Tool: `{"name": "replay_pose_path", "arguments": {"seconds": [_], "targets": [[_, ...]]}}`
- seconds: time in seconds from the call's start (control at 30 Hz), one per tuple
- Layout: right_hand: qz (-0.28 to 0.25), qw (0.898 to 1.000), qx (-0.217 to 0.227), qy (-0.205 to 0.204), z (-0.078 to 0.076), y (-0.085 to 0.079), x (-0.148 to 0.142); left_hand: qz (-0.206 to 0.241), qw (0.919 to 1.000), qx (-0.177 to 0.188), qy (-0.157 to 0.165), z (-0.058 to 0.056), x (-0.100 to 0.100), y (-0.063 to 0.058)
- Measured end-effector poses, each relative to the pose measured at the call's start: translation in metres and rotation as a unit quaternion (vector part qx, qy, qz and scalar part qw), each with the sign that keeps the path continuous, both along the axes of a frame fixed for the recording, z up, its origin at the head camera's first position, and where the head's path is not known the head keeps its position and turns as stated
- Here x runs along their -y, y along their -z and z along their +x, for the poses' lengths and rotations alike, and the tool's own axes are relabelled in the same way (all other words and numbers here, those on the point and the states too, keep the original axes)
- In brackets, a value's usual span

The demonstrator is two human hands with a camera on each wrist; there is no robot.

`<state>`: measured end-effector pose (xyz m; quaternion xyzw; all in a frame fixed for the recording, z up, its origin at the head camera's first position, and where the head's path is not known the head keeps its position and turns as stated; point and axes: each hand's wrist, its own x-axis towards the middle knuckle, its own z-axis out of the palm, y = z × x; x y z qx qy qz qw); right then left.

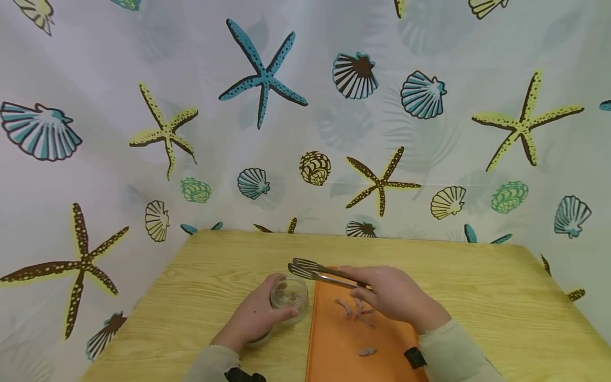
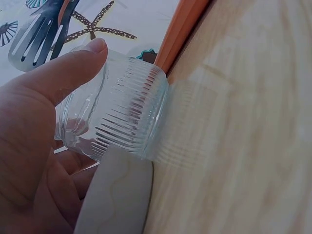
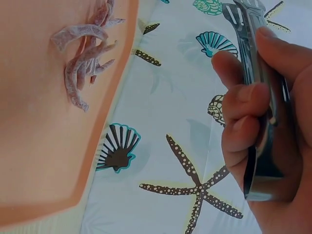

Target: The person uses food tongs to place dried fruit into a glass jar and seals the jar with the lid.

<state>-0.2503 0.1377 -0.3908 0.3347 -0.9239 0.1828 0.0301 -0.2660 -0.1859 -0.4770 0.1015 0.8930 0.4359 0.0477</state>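
My left hand (image 1: 254,316) grips a small clear glass jar (image 1: 295,302) around its side, at the left edge of an orange tray (image 1: 336,361). In the left wrist view the jar shows ribbed glass, and its base is close to the wooden table. With my right hand (image 1: 398,295) I hold metal tongs (image 1: 329,275), fingers and thumb wrapped around the arms. Their slotted ends point left, above and beside the jar, with nothing between them. Several pale purplish, powdery dried strips (image 3: 80,68) lie in a cluster on the tray below my right hand.
Nearer me on the tray lies one separate short piece (image 1: 367,351). A pale rounded object (image 2: 117,190) stands beside the jar, partly hidden under my left hand in the head view. Behind the wooden table (image 1: 229,254) hangs a curtain (image 1: 305,127) printed with starfish and shells.
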Motion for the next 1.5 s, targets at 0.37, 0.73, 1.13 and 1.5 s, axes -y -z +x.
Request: {"name": "replay_pose_path", "arguments": {"seconds": [0.37,0.73,1.13,1.5], "targets": [[0.007,1.0,-0.001,0.019,0.003,0.007,-0.018,-0.001,1.0,0.0,0.008,-0.001,0.0,-0.001],[0.001,1.0,0.016,0.017,0.007,0.017,-0.04,0.001,1.0,0.005,0.008,-0.001,0.001,0.002],[0.009,0.997,0.037,0.06,0.007,0.031,-0.063,0.002,1.0,-0.001,0.009,0.0,0.001,0.0],[0.023,0.993,0.068,0.093,0.009,0.042,-0.077,0.005,0.9999,0.0,0.013,0.0,0.003,0.001]]}}
